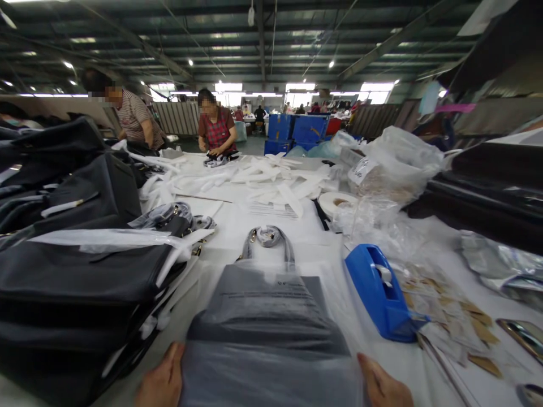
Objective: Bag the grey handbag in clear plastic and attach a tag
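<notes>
A dark grey bag in a clear plastic sleeve lies flat on the white table in front of me, its wrapped strap pointing away. My left hand grips the near left edge of the sleeve, fingers closed on it. My right hand holds the near right edge the same way.
A stack of black bags fills the left side. A blue tape dispenser sits right of the bag, with small packets beyond it. Clear plastic bags and white paper strips lie further back. Two people work at the table's far end.
</notes>
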A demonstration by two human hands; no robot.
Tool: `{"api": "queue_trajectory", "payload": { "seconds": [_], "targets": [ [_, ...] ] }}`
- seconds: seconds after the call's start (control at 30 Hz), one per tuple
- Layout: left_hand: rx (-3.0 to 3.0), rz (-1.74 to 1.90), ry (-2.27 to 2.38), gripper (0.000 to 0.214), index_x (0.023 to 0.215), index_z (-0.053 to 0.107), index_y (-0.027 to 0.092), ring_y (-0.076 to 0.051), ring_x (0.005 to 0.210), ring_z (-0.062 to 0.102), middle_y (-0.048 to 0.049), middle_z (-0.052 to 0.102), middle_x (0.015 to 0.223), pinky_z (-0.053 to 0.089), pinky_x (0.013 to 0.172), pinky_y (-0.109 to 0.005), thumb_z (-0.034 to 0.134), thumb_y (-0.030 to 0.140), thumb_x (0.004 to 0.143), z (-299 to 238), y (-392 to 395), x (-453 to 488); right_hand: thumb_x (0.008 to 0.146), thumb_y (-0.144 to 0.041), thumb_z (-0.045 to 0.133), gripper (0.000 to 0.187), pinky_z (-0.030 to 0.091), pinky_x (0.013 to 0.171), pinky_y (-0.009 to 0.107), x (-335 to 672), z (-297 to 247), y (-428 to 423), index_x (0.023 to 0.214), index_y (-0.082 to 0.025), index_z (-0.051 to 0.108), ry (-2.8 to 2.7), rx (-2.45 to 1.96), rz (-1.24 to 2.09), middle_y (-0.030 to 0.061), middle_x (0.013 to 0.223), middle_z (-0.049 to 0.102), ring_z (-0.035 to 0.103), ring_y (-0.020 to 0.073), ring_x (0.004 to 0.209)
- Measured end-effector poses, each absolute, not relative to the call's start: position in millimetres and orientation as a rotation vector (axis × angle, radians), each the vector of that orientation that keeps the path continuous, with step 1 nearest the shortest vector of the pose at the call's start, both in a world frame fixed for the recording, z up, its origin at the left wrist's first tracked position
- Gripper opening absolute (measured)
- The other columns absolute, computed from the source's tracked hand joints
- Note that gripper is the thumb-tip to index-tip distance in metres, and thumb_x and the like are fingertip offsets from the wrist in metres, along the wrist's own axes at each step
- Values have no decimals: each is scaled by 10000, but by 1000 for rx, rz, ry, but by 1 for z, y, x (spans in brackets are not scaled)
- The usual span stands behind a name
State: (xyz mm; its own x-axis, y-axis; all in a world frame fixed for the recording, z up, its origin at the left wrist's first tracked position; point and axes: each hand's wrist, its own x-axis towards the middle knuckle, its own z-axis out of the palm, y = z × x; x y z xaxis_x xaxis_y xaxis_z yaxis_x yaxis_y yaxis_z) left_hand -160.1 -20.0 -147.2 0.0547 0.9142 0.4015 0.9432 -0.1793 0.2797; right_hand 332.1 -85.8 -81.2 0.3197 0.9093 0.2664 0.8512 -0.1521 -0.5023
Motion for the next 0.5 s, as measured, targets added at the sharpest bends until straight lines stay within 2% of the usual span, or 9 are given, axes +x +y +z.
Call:
{"api": "queue_trajectory", "payload": {
  "seconds": [0.07, 0.17, 0.3, 0.4, 0.5],
  "targets": [
    [-2267, -651, -1905, 496, 932, 751, 154, -220, 668, 725, -136, 757, 1007, 597, 567, -306, 276, 57, 831, -157, -16, -162, 904, -417, 354, 425, 597, 638, 273, 335, -94, -77, 813, -264, 740, -1675, -1996, 102, 35, 816, 782, 740, 231, 728],
    [-2291, -556, -1864, 457, 998, 743, 185, -210, 678, 723, -113, 759, 999, 610, 614, -291, 353, 50, 800, -159, -14, -161, 885, -221, 365, 379, 599, 642, 244, 337, -109, -73, 882, -240, 743, -1884, -1942, -35, 42, 861, 783, 739, 198, 714],
    [-2265, -430, -1833, 491, 1061, 724, 146, -205, 640, 710, -161, 722, 1100, 610, 617, -313, 377, 2, 744, -146, -18, -152, 736, 71, 353, 512, 569, 520, 197, 335, -119, -77, 973, -182, 731, -2140, -1892, -462, 72, 894, 775, 718, 163, 616],
    [-2231, -270, -1810, 522, 1097, 702, 116, -191, 612, 698, -168, 714, 1121, 590, 597, -307, 337, -37, 756, -132, -21, -146, 668, 158, 334, 597, 534, 428, 186, 331, -118, -79, 1001, -152, 722, -2255, -1869, -772, 73, 882, 770, 673, 144, 494],
    [-2257, -270, -1823, 505, 1106, 692, 160, -189, 678, 708, -126, 725, 1097, 572, 619, -292, 316, -8, 814, -116, -18, -144, 687, 153, 359, 582, 549, 439, 192, 326, -114, -79, 1037, -153, 709, -2277, -1905, -808, 60, 876, 768, 664, 139, 479]
  ]
}}
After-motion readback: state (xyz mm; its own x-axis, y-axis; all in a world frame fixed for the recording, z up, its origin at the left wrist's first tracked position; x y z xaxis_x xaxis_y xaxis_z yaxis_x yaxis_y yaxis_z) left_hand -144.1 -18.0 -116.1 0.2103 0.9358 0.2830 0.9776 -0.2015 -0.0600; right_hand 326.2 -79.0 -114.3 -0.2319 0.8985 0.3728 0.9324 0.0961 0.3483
